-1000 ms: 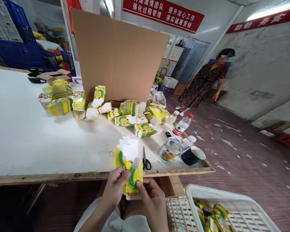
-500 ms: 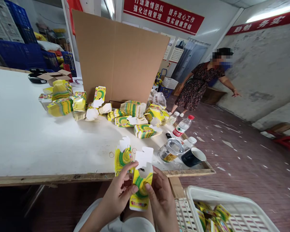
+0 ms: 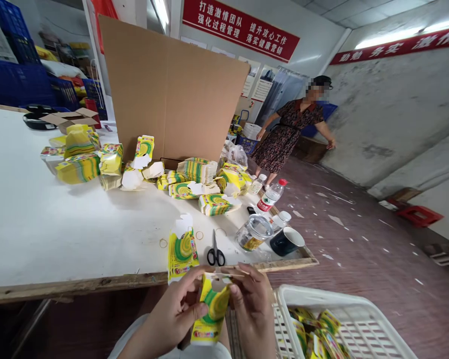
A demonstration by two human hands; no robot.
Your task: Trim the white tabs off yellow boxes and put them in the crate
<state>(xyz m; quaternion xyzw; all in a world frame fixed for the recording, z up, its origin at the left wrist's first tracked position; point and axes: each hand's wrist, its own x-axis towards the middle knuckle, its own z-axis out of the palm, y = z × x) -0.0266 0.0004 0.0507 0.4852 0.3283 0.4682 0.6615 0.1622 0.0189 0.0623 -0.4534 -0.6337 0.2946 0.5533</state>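
Observation:
A small yellow-and-green cardboard box (image 3: 213, 311) is held upright over my lap, its printed front facing me. My left hand (image 3: 183, 309) grips its left side, thumb on the front. My right hand (image 3: 249, 304) holds the upper right edge, fingers at the top flap, which is folded over at the opening. Just beyond, a stack of flat yellow cartons (image 3: 183, 252) with white flaps lies at the table's edge. Black-handled scissors (image 3: 216, 254) rest right of that stack, blades pointing away.
More carton bundles (image 3: 196, 169) line the white table (image 3: 78, 224) before a cardboard sheet (image 3: 168, 89). A jar (image 3: 254, 232), dark mug (image 3: 287, 242) and water bottle (image 3: 271, 197) stand right. A white basket (image 3: 344, 299) holds filled-looking boxes. Another person (image 3: 294, 124) stands behind.
The box's white top flap, upright before, is now folded down over the opening. My hands have shifted toward the top, and the scissors have come into sight. The view has turned slightly right.

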